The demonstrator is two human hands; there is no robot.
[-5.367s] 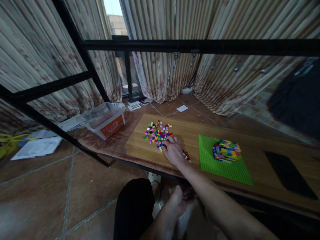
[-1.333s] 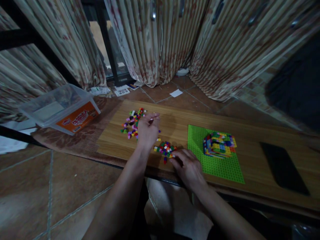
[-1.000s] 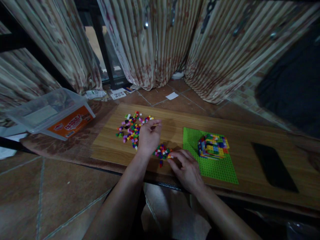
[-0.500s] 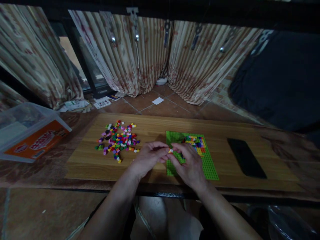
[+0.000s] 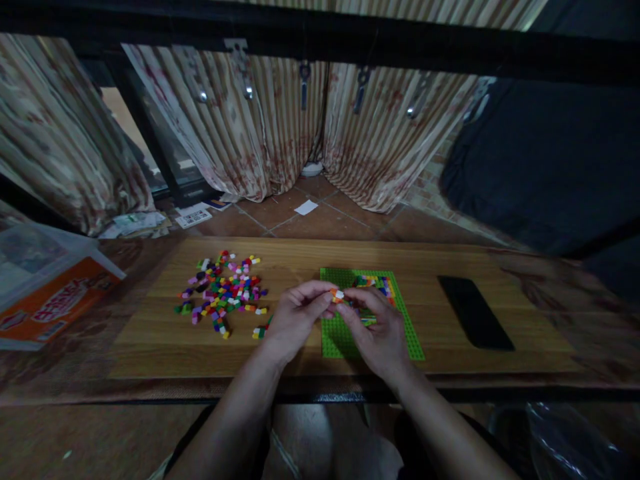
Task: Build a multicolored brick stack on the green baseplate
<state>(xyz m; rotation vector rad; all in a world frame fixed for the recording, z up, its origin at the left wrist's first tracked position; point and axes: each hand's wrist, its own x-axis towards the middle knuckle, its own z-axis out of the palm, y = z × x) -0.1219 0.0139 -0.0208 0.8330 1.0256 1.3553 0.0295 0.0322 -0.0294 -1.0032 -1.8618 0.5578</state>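
My left hand (image 5: 299,313) pinches small orange and white toy bricks (image 5: 337,295) between thumb and fingertips. Closed on the same bricks from the other side is my right hand (image 5: 379,325), its thumb and index finger meeting them. Both hands hover over the left part of a green studded baseplate (image 5: 407,333). Colourful bricks (image 5: 389,288) are built up on the plate, partly hidden behind my right hand. A few green, white and red bricks (image 5: 260,331) lie beside my left wrist.
Loose bricks of many colours (image 5: 225,287) are spread over the left of the wooden board (image 5: 165,353). A black phone-like slab (image 5: 475,313) lies right of the baseplate. At far left stands a clear plastic box with an orange label (image 5: 60,300).
The view has shifted, so the table scene sits further left. The pinched bricks have turned and show more orange. Bricks beside my left wrist have come into sight.
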